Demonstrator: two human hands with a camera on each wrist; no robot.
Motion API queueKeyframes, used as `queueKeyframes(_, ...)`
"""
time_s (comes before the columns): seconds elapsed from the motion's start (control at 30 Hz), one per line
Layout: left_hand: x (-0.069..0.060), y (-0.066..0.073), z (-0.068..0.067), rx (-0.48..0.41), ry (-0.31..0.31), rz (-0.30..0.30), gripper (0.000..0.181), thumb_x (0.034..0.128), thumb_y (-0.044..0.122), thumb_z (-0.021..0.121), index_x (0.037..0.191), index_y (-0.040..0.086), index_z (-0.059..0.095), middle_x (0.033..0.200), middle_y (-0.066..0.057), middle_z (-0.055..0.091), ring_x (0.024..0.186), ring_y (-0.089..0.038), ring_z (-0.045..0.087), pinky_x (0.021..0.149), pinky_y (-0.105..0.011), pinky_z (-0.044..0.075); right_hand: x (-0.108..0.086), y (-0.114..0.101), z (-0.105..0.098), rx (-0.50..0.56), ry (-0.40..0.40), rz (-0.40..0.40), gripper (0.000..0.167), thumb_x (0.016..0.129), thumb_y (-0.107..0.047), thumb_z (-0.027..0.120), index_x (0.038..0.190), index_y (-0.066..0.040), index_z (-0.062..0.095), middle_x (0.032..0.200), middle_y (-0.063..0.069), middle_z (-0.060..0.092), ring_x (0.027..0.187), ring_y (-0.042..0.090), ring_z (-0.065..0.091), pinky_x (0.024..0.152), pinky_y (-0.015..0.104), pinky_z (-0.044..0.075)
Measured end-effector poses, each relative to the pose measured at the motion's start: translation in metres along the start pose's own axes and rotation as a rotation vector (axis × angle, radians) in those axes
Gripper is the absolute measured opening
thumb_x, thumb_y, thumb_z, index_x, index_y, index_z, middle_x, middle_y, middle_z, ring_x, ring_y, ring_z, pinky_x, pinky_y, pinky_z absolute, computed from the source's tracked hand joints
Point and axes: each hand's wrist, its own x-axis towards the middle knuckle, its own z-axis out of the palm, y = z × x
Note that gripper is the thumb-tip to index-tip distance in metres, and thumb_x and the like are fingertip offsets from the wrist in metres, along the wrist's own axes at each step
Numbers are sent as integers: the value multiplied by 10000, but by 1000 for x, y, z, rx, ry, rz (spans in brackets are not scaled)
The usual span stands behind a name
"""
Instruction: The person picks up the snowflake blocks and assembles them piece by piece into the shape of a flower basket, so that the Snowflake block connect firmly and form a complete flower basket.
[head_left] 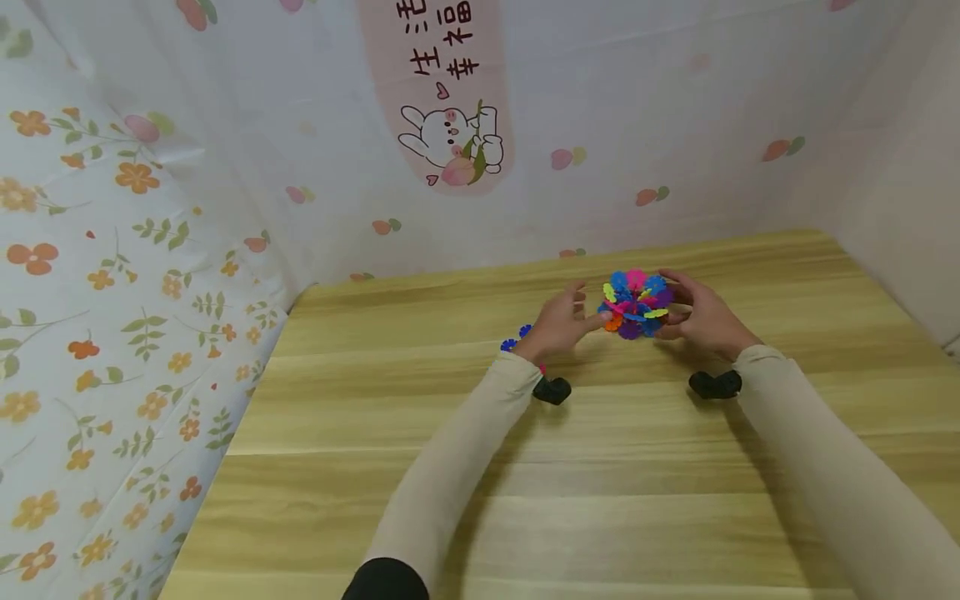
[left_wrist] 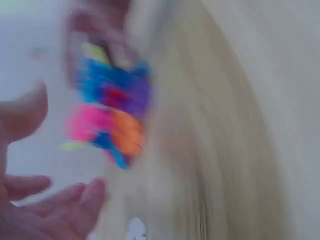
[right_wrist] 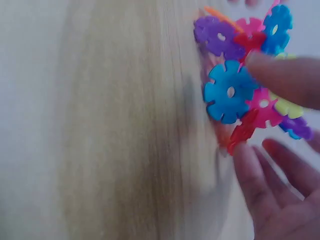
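A ball-shaped cluster of interlocking plastic snowflake discs (head_left: 635,305) in blue, pink, purple, yellow, orange and red is held up towards the back right of the table. My right hand (head_left: 708,315) grips it from the right; in the right wrist view the thumb (right_wrist: 285,80) lies over the discs and fingertips meet a red disc (right_wrist: 242,132) below. On the other side is my left hand (head_left: 558,323), its thumb and fingers spread apart. The left wrist view, though blurred, shows a gap between that hand (left_wrist: 55,212) and the cluster (left_wrist: 110,107).
A few loose blue discs (head_left: 509,344) lie on the wooden table (head_left: 360,433) beside the left wrist, partly hidden by it. A whitish disc (left_wrist: 136,229) shows low in the left wrist view. Behind the table hangs a printed cloth (head_left: 315,125).
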Motion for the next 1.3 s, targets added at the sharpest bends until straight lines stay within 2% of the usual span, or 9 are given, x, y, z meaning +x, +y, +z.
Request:
queueKeyframes(0.1, -35, -4, -26, -280, -10, -21, 553, 950, 251, 548, 1432, 92, 328, 1354, -167, 434, 1183, -320, 488, 963, -423, 405, -5, -2, -2, -67, 35, -10, 981, 741, 48, 733, 1492, -72, 113, 1422, 269, 300, 1214, 442, 382, 886, 511, 424)
queueKeyframes(0.2, -74, -12, -51, -396, 8, -27, 424, 962, 191, 528, 1353, 62, 428, 1287, -225, 471, 1137, -377, 506, 957, -483, 396, -10, -6, -3, -99, 73, -15, 929, 752, 41, 722, 1479, -54, 153, 1417, 257, 317, 1229, 437, 373, 877, 520, 423)
queueKeyframes(0.33, -122, -30, -69, -303, 54, -93, 314, 962, 177, 527, 1240, 31, 535, 1197, -216, 547, 1030, -360, 566, 864, -495, 456, -14, -17, -2, -116, 109, -39, 852, 759, 48, 702, 1457, -33, 220, 1419, 252, 316, 1196, 459, 391, 865, 562, 417)
queueKeyframes(0.47, -150, -47, -68, -76, 48, -126, 254, 934, 149, 565, 1143, 10, 604, 1034, -154, 625, 846, -290, 612, 689, -408, 516, -18, -34, 6, -177, 217, -97, 757, 741, 52, 706, 1401, -12, 340, 1377, 262, 356, 1100, 472, 438, 810, 578, 430)
queueKeyframes(0.6, -160, -57, -56, 125, 74, -92, 199, 878, 125, 621, 1049, 26, 640, 884, -60, 633, 722, -188, 585, 594, -296, 493, -18, -53, 23, -228, 360, -198, 587, 740, 53, 713, 1278, 9, 483, 1260, 243, 464, 973, 425, 507, 734, 425, 475)
queueKeyframes(0.7, -162, -59, -48, 231, 125, -81, 205, 832, 146, 682, 1004, 39, 644, 806, -7, 619, 650, -138, 558, 555, -257, 465, -17, -64, 43, -240, 388, -285, 464, 748, 27, 732, 1178, 13, 558, 1155, 206, 542, 861, 372, 550, 669, 314, 459)
queueKeyframes(0.8, -161, -63, -42, 287, 173, -82, 255, 796, 189, 730, 985, 43, 642, 769, 14, 597, 622, -112, 523, 551, -243, 442, -14, -73, 66, -244, 285, -329, 367, 774, -8, 727, 1117, 2, 593, 1089, 171, 585, 828, 331, 563, 669, 322, 462)
queueKeyframes(1.03, -157, -65, -34, 416, 226, -34, 280, 735, 191, 788, 937, 58, 647, 762, -18, 587, 614, -102, 482, 591, -243, 415, -3, -83, 121, -341, -110, -368, 250, 783, -63, 731, 1018, -29, 654, 983, 87, 632, 891, 253, 570, 757, 407, 478)
queueKeyframes(1.3, -155, -64, -35, 432, 240, -38, 288, 706, 172, 815, 884, 94, 602, 785, 6, 576, 668, -101, 488, 611, -239, 399, 8, -94, 168, -498, -244, -461, 251, 785, -103, 734, 1029, -65, 688, 886, 42, 569, 739, 143, 482, 671, 289, 442)
